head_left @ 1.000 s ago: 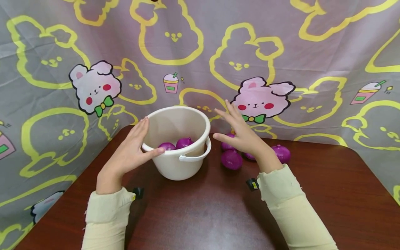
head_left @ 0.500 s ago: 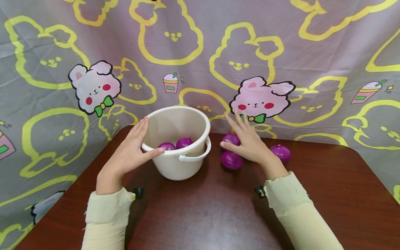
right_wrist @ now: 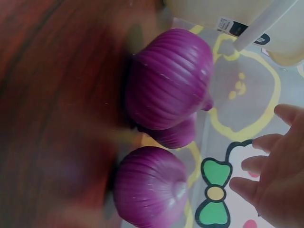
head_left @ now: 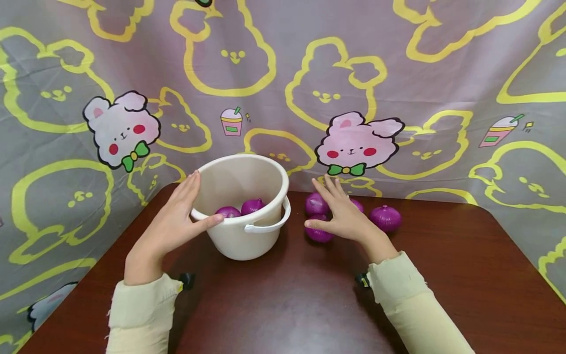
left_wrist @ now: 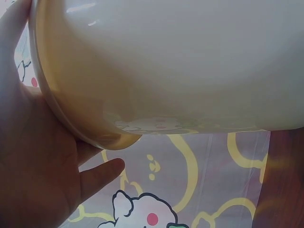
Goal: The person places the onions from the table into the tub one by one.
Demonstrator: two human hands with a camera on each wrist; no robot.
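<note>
A cream bucket (head_left: 243, 241) stands on the dark wooden table, its pale handle (head_left: 269, 227) hanging at the front right. Inside lie two purple onions (head_left: 252, 205). My left hand (head_left: 170, 223) rests spread along the bucket's left rim, thumb at the front edge, fingers fairly straight. In the left wrist view the bucket wall (left_wrist: 175, 66) fills the upper part. My right hand (head_left: 347, 216), fingers spread and holding nothing, hovers over the onions right of the bucket. A front onion (head_left: 319, 234) and one behind it (head_left: 315, 203) sit by its thumb; another onion (head_left: 357, 204) is partly hidden behind the hand.
A separate onion (head_left: 385, 219) sits farther right on the table (head_left: 274, 305). Close behind the table hangs a grey cloth (head_left: 283, 98) with yellow outlines and rabbit faces. Each sleeve cuff has a small black device (head_left: 362, 280) beside it.
My right hand has moved away from the bucket and lowered over the onions. The left hand keeps its place on the rim. The head view has shifted slightly, moving the scene left.
</note>
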